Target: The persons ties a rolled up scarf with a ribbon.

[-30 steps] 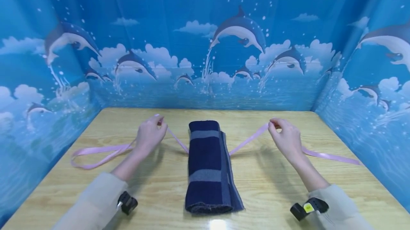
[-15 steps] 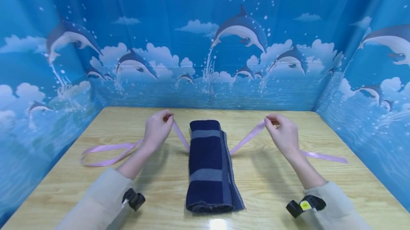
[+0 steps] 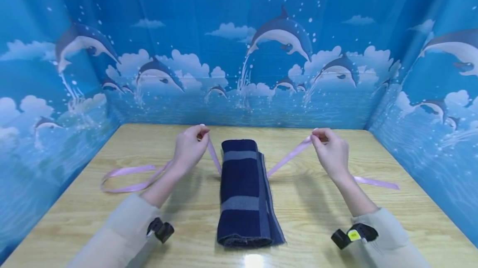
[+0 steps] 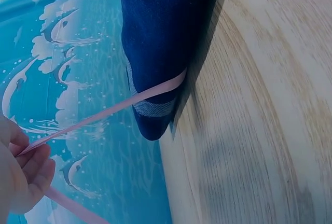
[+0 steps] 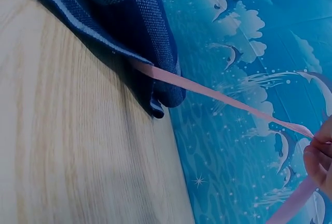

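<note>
Your left grip (image 3: pixel 189 147) pinches the pink ribbon (image 3: pixel 289 157) beyond the left of the cloth's far end, raised clear of the bench (image 3: pixel 304 222). Your right grip (image 3: pixel 333 152) pinches the same ribbon on the other side, also raised. Between them lies the cloth (image 3: pixel 240 181), a dark blue roll with grey bands, its length pointing away from you and its frayed near end toward you. A loose flap runs along its right side and spreads out a little near you.

From each grip the ribbon slants down to the cloth's side, nearer its far end than its near one. On the right, your wrist view shows it coming out from under the flap; the stretch beneath the roll is hidden. Past your left grip, the spare ribbon makes a long loop on the bench, partly behind your forearm. Past your right grip, a shorter straight tail lies beyond your wrist.

Your pale sleeves (image 3: pixel 115 230) reach your wrists, each with a black camera (image 3: pixel 164 231) at the cuff. Behind the bench and along both sides hangs a blue curtain (image 3: pixel 186 108) printed with dolphins, clouds and waves.
</note>
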Motion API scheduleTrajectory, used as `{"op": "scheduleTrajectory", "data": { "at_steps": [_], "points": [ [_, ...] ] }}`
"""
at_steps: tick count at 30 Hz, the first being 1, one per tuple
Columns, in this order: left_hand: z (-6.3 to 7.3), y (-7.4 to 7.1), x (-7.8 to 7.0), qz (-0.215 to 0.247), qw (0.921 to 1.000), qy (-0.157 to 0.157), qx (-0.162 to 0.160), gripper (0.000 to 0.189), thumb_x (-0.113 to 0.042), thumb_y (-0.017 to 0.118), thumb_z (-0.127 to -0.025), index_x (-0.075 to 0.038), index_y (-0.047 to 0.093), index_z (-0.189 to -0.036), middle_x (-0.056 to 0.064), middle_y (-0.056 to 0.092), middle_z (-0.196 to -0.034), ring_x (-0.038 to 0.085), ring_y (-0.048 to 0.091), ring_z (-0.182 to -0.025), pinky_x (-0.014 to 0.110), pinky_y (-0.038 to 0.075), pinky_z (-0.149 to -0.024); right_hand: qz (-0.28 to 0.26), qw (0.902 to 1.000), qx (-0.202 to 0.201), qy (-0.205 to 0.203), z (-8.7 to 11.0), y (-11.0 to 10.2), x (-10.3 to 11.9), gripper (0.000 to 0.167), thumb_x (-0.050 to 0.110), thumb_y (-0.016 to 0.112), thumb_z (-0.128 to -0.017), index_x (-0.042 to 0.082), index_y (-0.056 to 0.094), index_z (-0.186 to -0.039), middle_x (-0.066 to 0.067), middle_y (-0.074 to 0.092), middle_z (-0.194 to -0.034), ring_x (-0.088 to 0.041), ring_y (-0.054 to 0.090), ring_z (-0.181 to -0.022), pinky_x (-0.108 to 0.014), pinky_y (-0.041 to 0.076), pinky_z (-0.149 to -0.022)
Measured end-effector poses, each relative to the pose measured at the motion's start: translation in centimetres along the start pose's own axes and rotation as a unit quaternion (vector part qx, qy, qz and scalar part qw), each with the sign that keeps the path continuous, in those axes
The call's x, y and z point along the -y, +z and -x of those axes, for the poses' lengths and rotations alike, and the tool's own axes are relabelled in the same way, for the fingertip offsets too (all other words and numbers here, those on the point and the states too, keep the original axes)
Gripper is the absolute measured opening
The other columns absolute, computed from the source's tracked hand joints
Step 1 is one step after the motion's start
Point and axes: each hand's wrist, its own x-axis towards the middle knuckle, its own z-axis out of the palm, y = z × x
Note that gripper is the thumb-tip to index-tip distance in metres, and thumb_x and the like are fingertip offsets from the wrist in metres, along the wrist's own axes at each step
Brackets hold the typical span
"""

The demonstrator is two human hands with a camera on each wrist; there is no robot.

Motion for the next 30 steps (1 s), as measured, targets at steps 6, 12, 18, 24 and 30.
{"op": "scheduleTrajectory", "data": {
  "at_steps": [6, 12, 18, 24, 30],
  "points": [
    [-0.1, 0.3, -0.2, -0.003, 1.0000, 0.000, 0.009, 0.013, 0.000, 0.059, -0.082, 0.004, 0.068, -0.091, 0.012, 0.065, -0.080, 0.023, 0.060, -0.072, 0.034, 0.050, -0.066, 0.019, 0.9996, -0.013, -0.016, 0.0, 0.0, -0.4, 0.008, -0.003, 0.064, -0.081, -0.006, 0.066, -0.088, -0.019, 0.067, -0.087, -0.028, 0.063, -0.069, -0.005, 0.035, -0.059],
    [0.0, 0.5, -0.5, -0.002, 0.9997, -0.003, 0.024, 0.012, 0.000, 0.060, -0.082, 0.003, 0.068, -0.091, 0.011, 0.064, -0.079, 0.022, 0.059, -0.071, 0.034, 0.050, -0.066, 0.033, 0.9984, -0.031, -0.033, -0.1, 0.0, -0.9, 0.006, -0.004, 0.064, -0.080, -0.006, 0.066, -0.085, -0.019, 0.067, -0.084, -0.029, 0.063, -0.067, -0.007, 0.034, -0.060],
    [0.0, 0.8, -0.7, 0.000, 0.9997, 0.013, 0.019, 0.013, 0.001, 0.059, -0.082, 0.002, 0.069, -0.090, 0.011, 0.064, -0.077, 0.021, 0.058, -0.067, 0.033, 0.049, -0.063, 0.035, 0.9978, -0.038, -0.041, -0.2, -0.3, -1.1, 0.005, -0.003, 0.065, -0.080, -0.006, 0.066, -0.085, -0.019, 0.067, -0.084, -0.029, 0.063, -0.066, -0.005, 0.032, -0.060],
    [-0.1, 1.1, -1.7, 0.007, 0.9988, 0.011, 0.048, 0.015, -0.002, 0.060, -0.082, 0.001, 0.070, -0.093, 0.008, 0.064, -0.077, 0.019, 0.057, -0.067, 0.032, 0.047, -0.062, 0.034, 0.9982, -0.025, -0.042, -0.5, -0.7, -0.4, 0.008, 0.001, 0.063, -0.083, -0.005, 0.067, -0.086, -0.017, 0.067, -0.083, -0.028, 0.064, -0.067, -0.003, 0.033, -0.061],
    [0.1, 1.0, -3.2, 0.013, 0.9967, 0.015, 0.079, 0.015, -0.004, 0.060, -0.083, -0.002, 0.070, -0.093, 0.005, 0.064, -0.078, 0.017, 0.059, -0.073, 0.033, 0.048, -0.066, 0.010, 0.9993, 0.017, -0.033, -1.3, -0.8, 1.2, 0.014, 0.007, 0.061, -0.087, -0.004, 0.068, -0.092, -0.016, 0.068, -0.086, -0.027, 0.065, -0.072, -0.003, 0.036, -0.062]
  ]
}}
